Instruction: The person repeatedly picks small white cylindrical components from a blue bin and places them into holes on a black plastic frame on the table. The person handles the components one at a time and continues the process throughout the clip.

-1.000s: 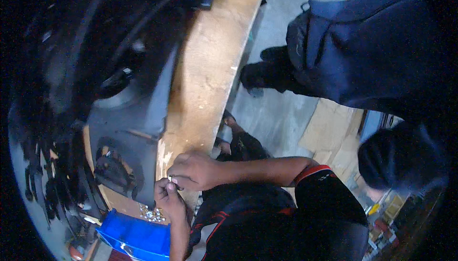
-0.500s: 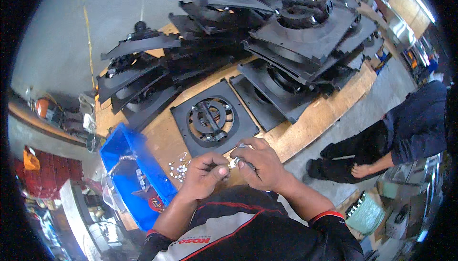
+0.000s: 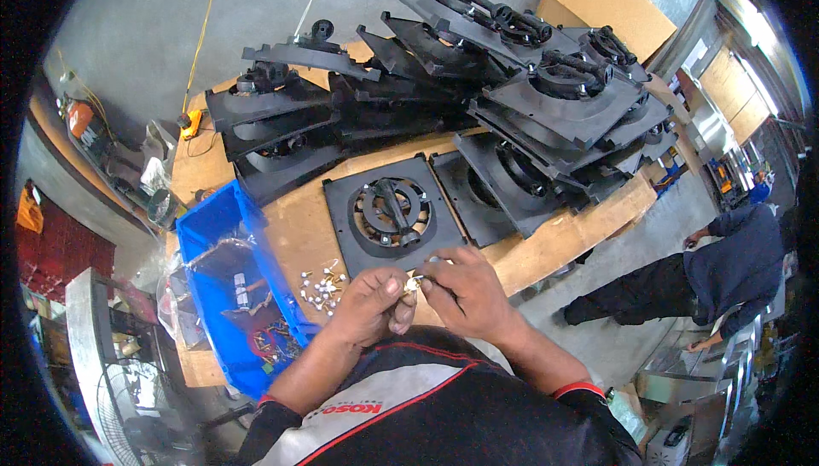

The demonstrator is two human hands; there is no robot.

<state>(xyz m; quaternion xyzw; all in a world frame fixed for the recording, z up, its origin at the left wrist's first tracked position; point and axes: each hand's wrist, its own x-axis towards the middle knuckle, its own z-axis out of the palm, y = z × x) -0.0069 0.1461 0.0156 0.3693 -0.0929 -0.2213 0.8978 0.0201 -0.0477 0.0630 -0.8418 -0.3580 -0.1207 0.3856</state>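
My left hand (image 3: 375,302) and my right hand (image 3: 465,291) meet in front of my chest, both closed with fingertips pinched together. Between them is a small white and brass-coloured part (image 3: 413,283), mostly covered by the fingers. Just beyond the hands, a square black plastic panel (image 3: 341,202) with a round ring and a crossbar lies flat on the wooden table. Left of it and close to my left hand is a loose heap of small white-headed pieces with thin yellowish stems (image 3: 322,289).
A blue bin (image 3: 205,283) with bags and small hardware stands on the left. Stacks of similar black panels (image 3: 580,112) fill the table's far side. A yellow tool (image 3: 191,125) lies at the back left. A fan (image 3: 136,402) stands lower left; another person (image 3: 674,261) is at the right.
My view has tilted, so the table appears lower in the picture. My hands remain together at the small part, with finger positions slightly altered. The other person has changed posture.
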